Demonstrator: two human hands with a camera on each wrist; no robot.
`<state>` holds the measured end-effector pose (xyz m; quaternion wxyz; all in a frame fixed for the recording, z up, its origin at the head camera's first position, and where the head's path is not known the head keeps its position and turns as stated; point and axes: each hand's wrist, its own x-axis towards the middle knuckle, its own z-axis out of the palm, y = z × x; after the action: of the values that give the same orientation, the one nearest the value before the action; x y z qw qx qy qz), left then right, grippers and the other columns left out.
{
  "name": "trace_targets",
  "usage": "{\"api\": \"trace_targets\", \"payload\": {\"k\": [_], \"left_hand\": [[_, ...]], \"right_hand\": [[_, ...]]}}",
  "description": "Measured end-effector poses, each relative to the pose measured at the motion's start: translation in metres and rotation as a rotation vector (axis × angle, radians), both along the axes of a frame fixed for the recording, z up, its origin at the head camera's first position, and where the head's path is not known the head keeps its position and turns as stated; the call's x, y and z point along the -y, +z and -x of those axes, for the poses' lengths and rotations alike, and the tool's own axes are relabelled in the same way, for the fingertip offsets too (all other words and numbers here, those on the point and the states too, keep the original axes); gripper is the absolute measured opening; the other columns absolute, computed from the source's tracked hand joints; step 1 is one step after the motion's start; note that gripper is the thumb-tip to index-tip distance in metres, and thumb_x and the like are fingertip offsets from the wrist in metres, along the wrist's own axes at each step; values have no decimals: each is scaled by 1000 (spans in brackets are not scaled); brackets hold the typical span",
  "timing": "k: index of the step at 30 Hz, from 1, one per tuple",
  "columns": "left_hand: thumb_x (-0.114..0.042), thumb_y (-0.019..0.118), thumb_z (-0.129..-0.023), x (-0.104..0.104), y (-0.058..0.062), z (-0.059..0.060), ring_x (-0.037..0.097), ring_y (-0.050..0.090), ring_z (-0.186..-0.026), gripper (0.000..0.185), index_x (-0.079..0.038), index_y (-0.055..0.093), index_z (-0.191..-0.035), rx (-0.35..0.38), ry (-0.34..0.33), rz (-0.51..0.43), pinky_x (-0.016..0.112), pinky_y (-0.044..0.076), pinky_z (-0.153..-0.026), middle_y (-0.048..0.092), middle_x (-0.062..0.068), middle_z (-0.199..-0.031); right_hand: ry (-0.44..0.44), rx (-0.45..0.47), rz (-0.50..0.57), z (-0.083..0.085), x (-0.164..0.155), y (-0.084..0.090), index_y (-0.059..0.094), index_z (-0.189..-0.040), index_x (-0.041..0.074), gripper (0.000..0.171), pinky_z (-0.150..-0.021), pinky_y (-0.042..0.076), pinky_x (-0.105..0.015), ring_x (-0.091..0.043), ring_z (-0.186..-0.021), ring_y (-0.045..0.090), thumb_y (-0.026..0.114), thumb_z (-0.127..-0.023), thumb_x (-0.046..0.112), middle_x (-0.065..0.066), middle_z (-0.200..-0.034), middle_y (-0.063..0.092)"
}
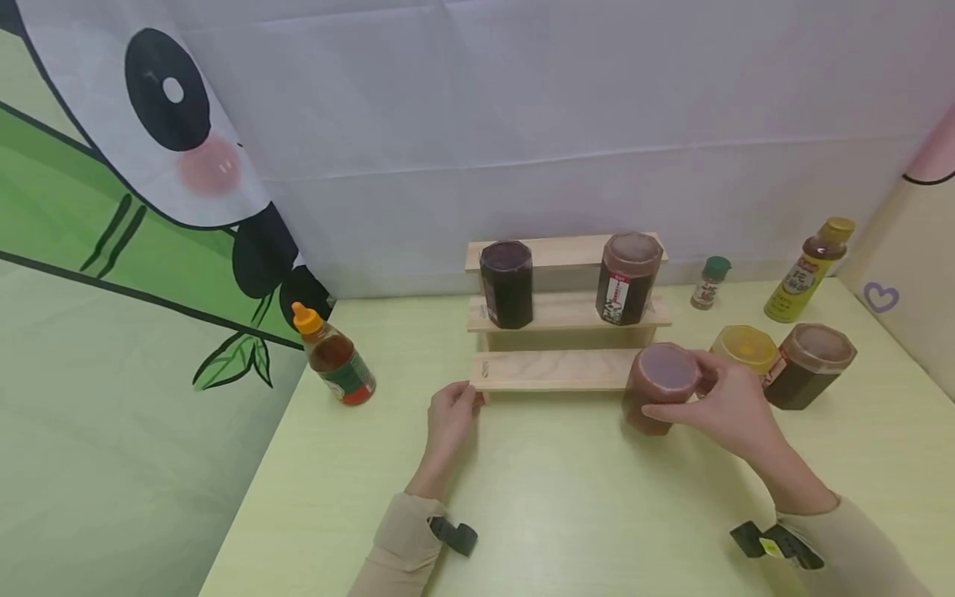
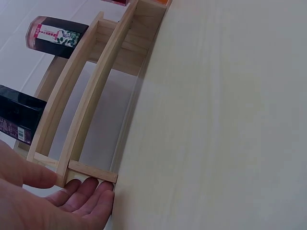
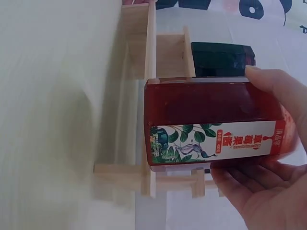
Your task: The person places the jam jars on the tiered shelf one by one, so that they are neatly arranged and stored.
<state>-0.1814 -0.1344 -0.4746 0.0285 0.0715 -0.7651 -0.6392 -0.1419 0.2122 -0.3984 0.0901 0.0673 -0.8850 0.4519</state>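
Observation:
My right hand (image 1: 734,406) grips a red jam jar (image 1: 660,381) near its lid, thumb on one side and fingers on the other. In the right wrist view the jar's white label (image 3: 218,143) with leaf pictures shows, and its base is close to the lowest shelf's right end. A three-step wooden rack (image 1: 552,371) stands on the table. At its lower left corner my left hand (image 1: 451,414) holds the rack's end, thumb at the shelf edge and fingers curled against the side piece. On the middle step stand a dark jar (image 1: 507,286) and a labelled dark jar (image 1: 630,278).
Right of the rack are a yellow-lidded jar (image 1: 746,348), partly behind my hand, another dark jar (image 1: 809,365), a small green-capped shaker (image 1: 710,283) and a yellow-capped bottle (image 1: 809,269). An orange-capped squeeze bottle (image 1: 336,356) stands at the left. A white cloth (image 1: 448,124) hangs behind.

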Motion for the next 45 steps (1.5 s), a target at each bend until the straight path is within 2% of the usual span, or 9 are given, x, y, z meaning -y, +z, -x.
{"api": "trace_targets", "payload": {"k": [4,12,18,21,27,45], "left_hand": [[-12,47,-100,0,0,-1,30,64,-97,29,10,59,-114,4,8,3,36,54,-87,66,19,-104],[-13,47,-100,-1,1,-1,29,64,-96,29,9,60,-114,20,20,1,36,54,-87,66,17,-103],[-13,47,-100,0,2,-1,29,64,-97,30,9,60,-115,22,16,-2,36,53,-88,66,18,-104],[-13,47,-100,0,2,-1,29,64,-96,29,9,60,-114,21,19,-2,36,53,-87,66,17,-103],[-11,48,-99,-1,2,0,29,65,-94,27,8,61,-112,28,36,-8,34,54,-85,66,17,-100],[-10,48,-99,0,2,1,28,64,-93,27,10,61,-111,35,42,-12,37,54,-86,66,18,-100]], "right_hand": [[47,8,47,7,13,5,60,-123,4,75,-71,53,-20,-23,-98,63,91,-61,34,-9,-108,66],[115,24,120,24,40,9,60,-122,7,74,-78,55,-32,-21,-101,62,91,-61,35,-5,-110,65],[155,28,173,35,63,11,57,-126,2,78,-85,53,-34,-24,-104,60,92,-61,28,-10,-114,62],[161,18,182,42,73,9,57,-126,2,79,-86,53,-39,-25,-103,61,92,-60,27,-11,-113,63],[175,4,215,52,96,8,60,-122,4,74,-83,53,-37,-23,-100,61,93,-59,24,-9,-109,64],[138,-2,262,66,145,7,63,-118,6,72,-79,54,-34,-17,-94,62,94,-56,26,-5,-105,67]]}}
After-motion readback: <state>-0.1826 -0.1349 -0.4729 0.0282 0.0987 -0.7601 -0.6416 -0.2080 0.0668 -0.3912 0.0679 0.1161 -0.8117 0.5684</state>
